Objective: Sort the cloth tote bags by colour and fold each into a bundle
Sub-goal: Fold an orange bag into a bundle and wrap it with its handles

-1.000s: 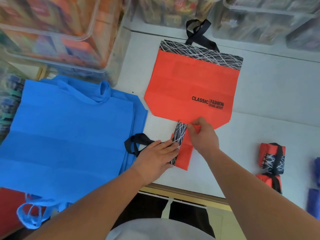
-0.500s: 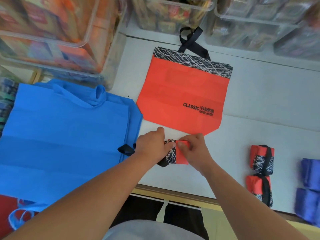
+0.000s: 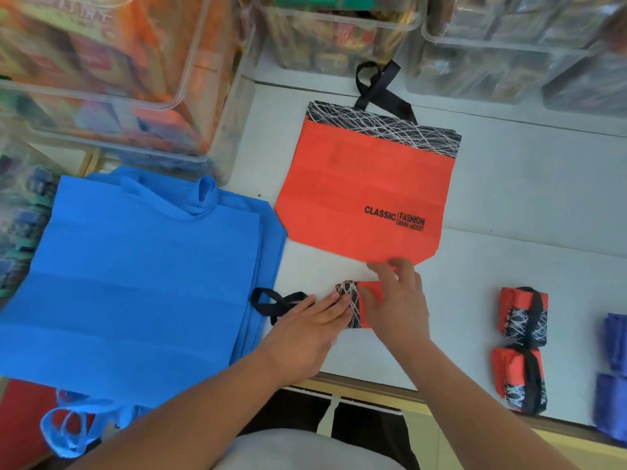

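From the head camera, looking down over the person's arms, the flat orange bag point(image 3: 366, 198) lies spread on the white table point(image 3: 526, 215), its black patterned band and crossed handles at the far end. Just below its near edge sits the half-folded orange bag point(image 3: 368, 293), a small packet with its patterned band on the left.

The left hand point(image 3: 305, 330) lies flat with its fingers straight, the fingertips point(image 3: 339, 305) pressing on the patterned end of that packet. The right hand point(image 3: 397, 307) rests over the packet's right side, fingers spread and loose and the thumb on the orange cloth. It grips nothing that I can see.

The packet's black handle loop point(image 3: 271, 300) trails left of it onto the edge of the stack of blue bags point(image 3: 135, 283), which lies flat to the left of the flat orange bag. Well to the right of that bag are two finished orange bundles point(image 3: 522, 320), one nearer than the other, and past them, at the frame's edge, blue bundles point(image 3: 615, 340). Clear storage bins point(image 3: 101, 79) stand beyond the flat orange bag.
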